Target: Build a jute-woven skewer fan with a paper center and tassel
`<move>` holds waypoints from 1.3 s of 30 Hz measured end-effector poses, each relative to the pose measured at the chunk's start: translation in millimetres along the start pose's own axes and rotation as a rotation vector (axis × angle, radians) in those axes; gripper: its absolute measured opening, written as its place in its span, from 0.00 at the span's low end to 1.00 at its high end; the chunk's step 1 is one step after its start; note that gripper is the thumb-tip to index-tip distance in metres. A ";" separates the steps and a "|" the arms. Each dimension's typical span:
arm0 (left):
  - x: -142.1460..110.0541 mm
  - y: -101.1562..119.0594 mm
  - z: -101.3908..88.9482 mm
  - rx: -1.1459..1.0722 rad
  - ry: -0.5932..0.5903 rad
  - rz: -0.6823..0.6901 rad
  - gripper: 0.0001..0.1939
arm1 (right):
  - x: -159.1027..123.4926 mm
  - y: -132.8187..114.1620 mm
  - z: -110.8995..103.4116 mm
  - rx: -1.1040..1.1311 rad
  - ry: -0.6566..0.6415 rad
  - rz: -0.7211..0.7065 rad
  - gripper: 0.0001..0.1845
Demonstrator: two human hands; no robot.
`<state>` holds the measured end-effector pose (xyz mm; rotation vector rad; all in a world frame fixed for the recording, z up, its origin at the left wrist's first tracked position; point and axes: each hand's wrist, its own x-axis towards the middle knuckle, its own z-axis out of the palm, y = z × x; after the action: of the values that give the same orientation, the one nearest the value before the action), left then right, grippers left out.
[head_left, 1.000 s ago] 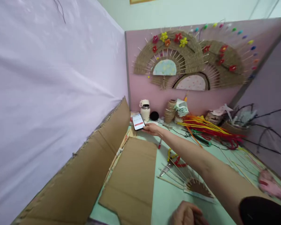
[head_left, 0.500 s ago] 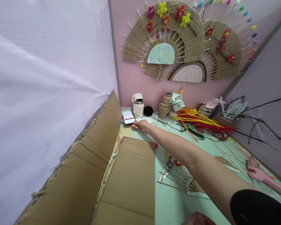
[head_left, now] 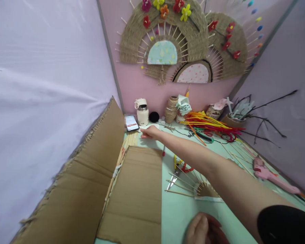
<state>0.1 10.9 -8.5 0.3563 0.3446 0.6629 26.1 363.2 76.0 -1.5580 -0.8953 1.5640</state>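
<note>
My right hand (head_left: 149, 132) reaches far across the table, its fingers stretched to the left and holding nothing. Just left of its fingertips lies a phone (head_left: 131, 122) with a lit screen, a small gap apart. My left hand (head_left: 202, 229) rests low at the bottom edge, fingers loosely curled together, with nothing visible in them; part of it is cut off. Above it lies a small half-round cardboard piece (head_left: 205, 190) with thin sticks fanning out. Beside those sticks are open scissors (head_left: 175, 178). A flat cardboard sheet (head_left: 139, 189) lies left of both hands.
A tall cardboard panel (head_left: 91, 162) leans along the left. At the back stand a cream bottle (head_left: 142, 116), twine spool (head_left: 171, 110) and coloured pipe cleaners (head_left: 208, 122). A pink glue gun (head_left: 271, 176) lies right. Woven fans (head_left: 165, 37) hang on the wall.
My right hand has come away from the phone's edge, leaving the phone lying at the back. My left hand shows more at the bottom. The whole view has shifted slightly.
</note>
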 end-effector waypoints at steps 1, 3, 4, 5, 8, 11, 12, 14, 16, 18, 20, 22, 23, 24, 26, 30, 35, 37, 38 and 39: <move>1.7 -4.6 -1.9 -0.009 -0.007 0.020 0.30 | -11.6 3.2 -8.6 -0.025 -0.025 -0.003 0.20; 3.8 -11.8 -5.8 -0.002 -0.030 0.065 0.28 | -37.4 10.6 -25.4 -0.077 -0.079 -0.013 0.19; 4.0 -13.8 -7.6 0.016 -0.050 0.078 0.26 | -50.8 14.5 -33.0 -0.104 -0.104 -0.021 0.18; 3.7 -14.7 -9.2 0.042 -0.073 0.083 0.24 | -63.9 18.4 -39.8 -0.132 -0.127 -0.034 0.16; 0.6 -12.8 -12.4 0.148 -0.125 0.100 0.19 | -96.3 29.3 -54.2 -0.213 -0.173 -0.107 0.07; -3.7 -9.3 -13.3 0.276 -0.154 0.144 0.15 | -111.5 38.1 -60.5 -0.301 -0.169 -0.219 0.07; -5.0 -8.2 -13.2 0.320 -0.163 0.151 0.15 | -112.9 40.1 -61.3 -0.334 -0.161 -0.256 0.07; -7.6 -5.8 -11.8 0.395 -0.172 0.151 0.14 | -113.2 42.3 -62.1 -0.402 -0.149 -0.322 0.08; -9.9 -2.7 -8.8 0.458 -0.170 0.138 0.14 | -114.6 41.5 -63.8 -0.469 -0.142 -0.382 0.09; -11.9 1.2 -3.5 0.500 -0.168 0.126 0.15 | -121.4 37.7 -68.8 -0.530 -0.135 -0.441 0.09; -13.7 5.4 4.0 0.526 -0.157 0.119 0.17 | -135.4 31.8 -79.3 -0.581 -0.120 -0.497 0.08; -15.8 9.3 13.3 0.547 -0.123 0.114 0.18 | -156.7 25.9 -95.8 -0.617 -0.091 -0.539 0.07; -17.1 10.8 18.2 0.562 -0.098 0.111 0.18 | -169.6 23.6 -106.0 -0.630 -0.067 -0.558 0.06; -18.6 12.1 23.2 0.585 -0.069 0.110 0.18 | -183.8 22.1 -117.1 -0.639 -0.044 -0.573 0.03; -22.0 14.1 32.7 0.646 -0.020 0.117 0.18 | -214.5 22.5 -140.9 -0.710 0.041 -0.661 0.03; -25.8 19.3 47.9 0.886 0.050 0.130 0.12 | -275.7 42.5 -188.1 -0.841 0.213 -0.765 0.10; -10.3 31.7 51.0 1.514 0.063 0.477 0.07 | -326.8 108.1 -240.3 -0.804 0.444 -0.666 0.15; 0.3 34.5 47.2 1.711 0.092 0.604 0.08 | -337.2 139.2 -253.3 -0.745 0.520 -0.619 0.15; 5.3 34.6 45.0 1.798 0.110 0.650 0.09 | -340.7 153.6 -256.5 -0.723 0.565 -0.599 0.15; 9.8 33.7 43.1 1.880 0.123 0.682 0.10 | -343.2 166.6 -257.2 -0.711 0.596 -0.580 0.14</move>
<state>7.4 32.8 42.0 2.3035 0.9304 0.8491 274.2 -24.1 90.8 -1.8414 -1.4490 0.3281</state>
